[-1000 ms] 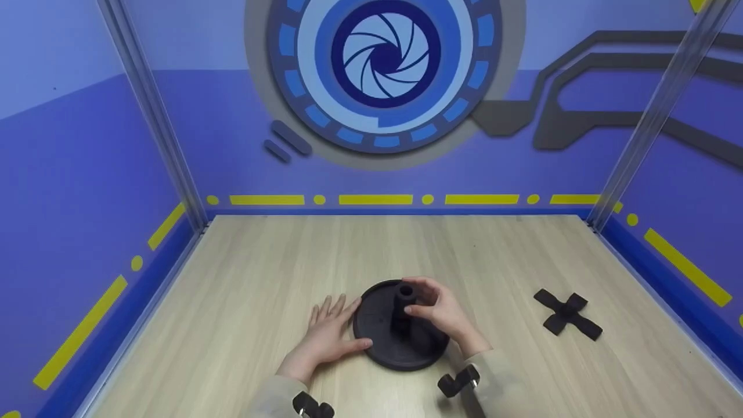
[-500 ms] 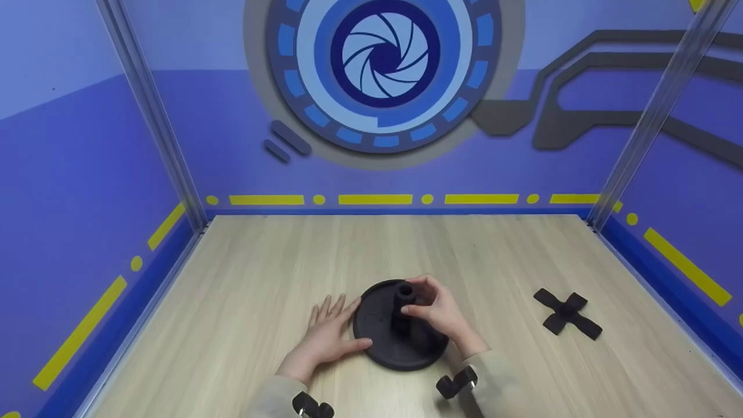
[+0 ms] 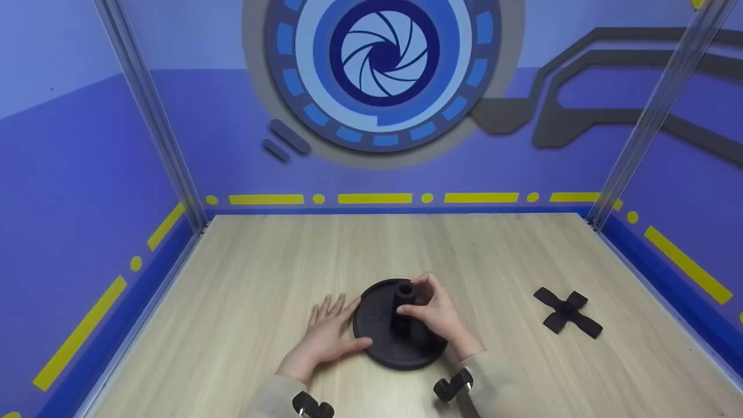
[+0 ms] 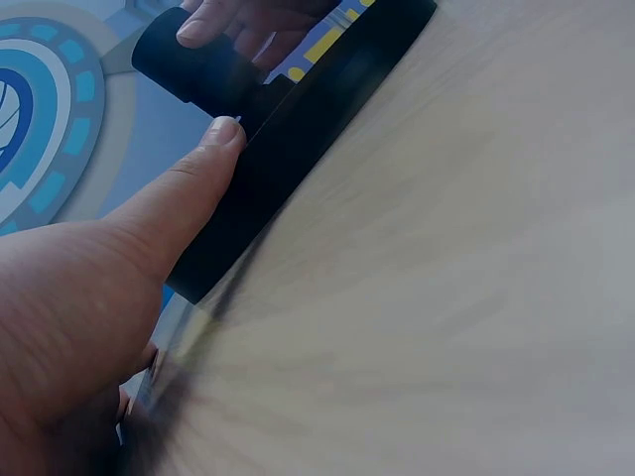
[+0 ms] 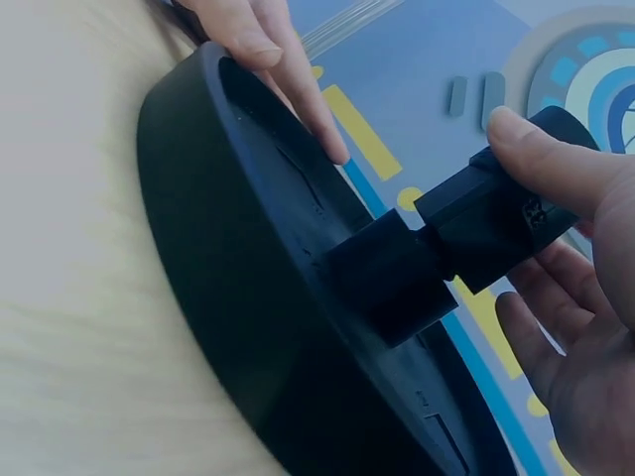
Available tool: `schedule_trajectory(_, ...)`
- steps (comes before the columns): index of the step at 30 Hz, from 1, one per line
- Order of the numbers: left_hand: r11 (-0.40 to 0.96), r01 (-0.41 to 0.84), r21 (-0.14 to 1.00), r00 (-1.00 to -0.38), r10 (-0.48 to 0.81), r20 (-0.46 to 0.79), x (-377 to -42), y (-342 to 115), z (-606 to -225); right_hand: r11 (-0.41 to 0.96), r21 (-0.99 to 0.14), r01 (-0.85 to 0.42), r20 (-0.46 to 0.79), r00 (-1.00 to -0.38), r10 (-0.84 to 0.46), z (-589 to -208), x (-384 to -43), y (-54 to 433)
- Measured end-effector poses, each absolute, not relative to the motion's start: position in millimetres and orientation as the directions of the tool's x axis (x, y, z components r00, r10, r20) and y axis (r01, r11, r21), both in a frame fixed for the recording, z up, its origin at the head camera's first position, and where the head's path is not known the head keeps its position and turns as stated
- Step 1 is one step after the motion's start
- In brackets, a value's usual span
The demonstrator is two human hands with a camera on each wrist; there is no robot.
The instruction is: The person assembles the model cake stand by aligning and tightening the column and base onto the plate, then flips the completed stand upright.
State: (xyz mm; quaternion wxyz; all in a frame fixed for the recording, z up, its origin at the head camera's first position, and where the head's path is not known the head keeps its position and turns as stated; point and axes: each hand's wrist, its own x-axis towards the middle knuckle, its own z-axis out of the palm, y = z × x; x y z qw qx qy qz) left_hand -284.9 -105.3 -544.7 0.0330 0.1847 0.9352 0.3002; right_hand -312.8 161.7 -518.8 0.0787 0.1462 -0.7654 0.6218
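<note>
Seen from my head camera, a round flat black plastic disc lies on the pale wood-grain desk, near its front edge. A short black post stands upright from the disc's middle, its long axis pointing straight up, its open end at the top.

My right hand has its grip closed on the post, thumb and fingers pinching its upper part. My left hand lies flat with fingers straight, thumb pressed to the disc's left rim.

Only the right wrist view shows the post is two-stepped, a thicker square block at its base. A black cross-shaped piece lies well apart on the right.
</note>
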Motion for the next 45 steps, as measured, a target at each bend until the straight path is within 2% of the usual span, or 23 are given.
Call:
schedule_trajectory(5, 0.751, 0.323, 0.576, -0.93, 0.366, 0.044, -285, -105, -544, 0.216, -0.924, -0.316, 0.291, -0.946, -0.14, -519, -314, 163)
schedule_trajectory(10, 0.742, 0.318, 0.591, -0.93, 0.366, 0.041, -285, -106, -544, 0.174, -0.935, -0.309, 0.268, -0.937, -0.223, -517, -315, 170)
schedule_trajectory(17, 0.739, 0.322, 0.591, -0.929, 0.368, 0.047, -286, -106, -544, 0.018, -0.939, -0.344, 0.308, -0.86, -0.407, -514, -317, 181)
schedule_trajectory(21, 0.741, 0.33, 0.585, -0.927, 0.372, 0.052, -286, -106, -545, -0.026, -0.935, -0.353, 0.326, -0.829, -0.455, -514, -318, 183)
schedule_trajectory(40, 0.748, 0.326, 0.579, -0.929, 0.367, 0.049, -284, -106, -543, 0.175, -0.93, -0.322, 0.255, -0.912, -0.321, -511, -315, 178)
schedule_trajectory(45, 0.751, 0.325, 0.575, -0.93, 0.364, 0.051, -284, -106, -544, 0.188, -0.931, -0.314, 0.252, -0.922, -0.294, -510, -315, 176)
